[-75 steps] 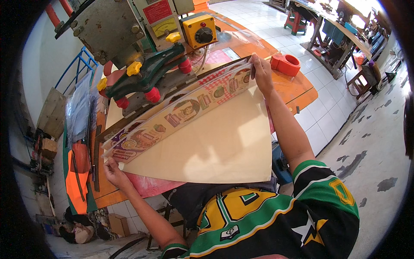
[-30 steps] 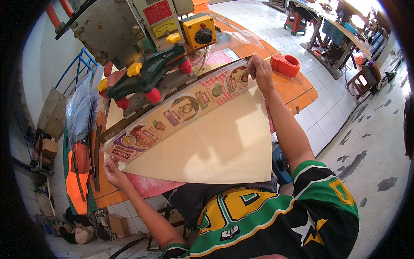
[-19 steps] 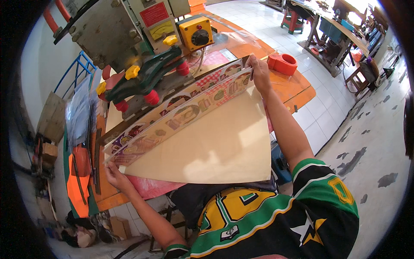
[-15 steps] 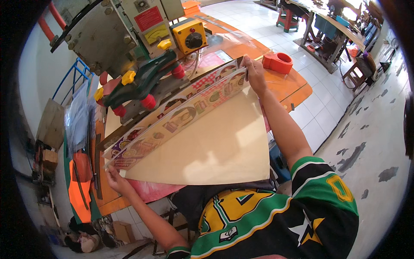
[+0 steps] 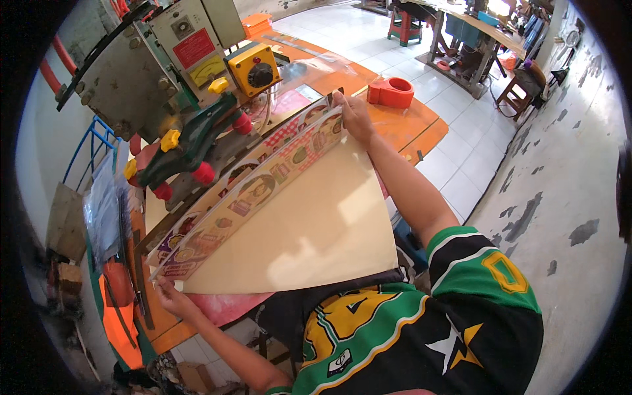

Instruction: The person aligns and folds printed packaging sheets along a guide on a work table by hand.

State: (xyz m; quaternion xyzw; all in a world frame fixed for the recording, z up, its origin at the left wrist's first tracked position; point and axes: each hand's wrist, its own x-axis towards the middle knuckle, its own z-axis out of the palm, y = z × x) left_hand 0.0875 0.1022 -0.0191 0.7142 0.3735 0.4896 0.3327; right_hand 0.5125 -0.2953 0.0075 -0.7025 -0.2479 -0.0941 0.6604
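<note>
Head view. We judge the work to be partway along. The printed strip [image 5: 253, 194] is already stretched out on the wearer's side of the green bracket [image 5: 197, 137], running slantwise along it, and the cream sheet [image 5: 293, 230] is spread farther from the bracket, beyond the strip's lower edge. Between strip and bracket we note a printed band [image 5: 238, 172] of stronger colour; the two show as separate layers, not lying flush, so we take the lining-up to be unfinished. The bracket's red feet [image 5: 203, 173] do not appear to rest on the strip. Whether any join has been made between strip and cream sheet we cannot tell.

Relative to the grip, the strip lies spanned between both hands. The left grip [image 5: 174, 299], below and to the left of the bracket, is pinched on the strip's near end, thumb and fingers together as far as we can see. The right grip [image 5: 355, 120], well to the right of the bracket, is clamped on the far end. Farther right of the bracket, beyond the right grip, we find a red tape dispenser [image 5: 391, 93] on the orange table [image 5: 421, 130].
</note>
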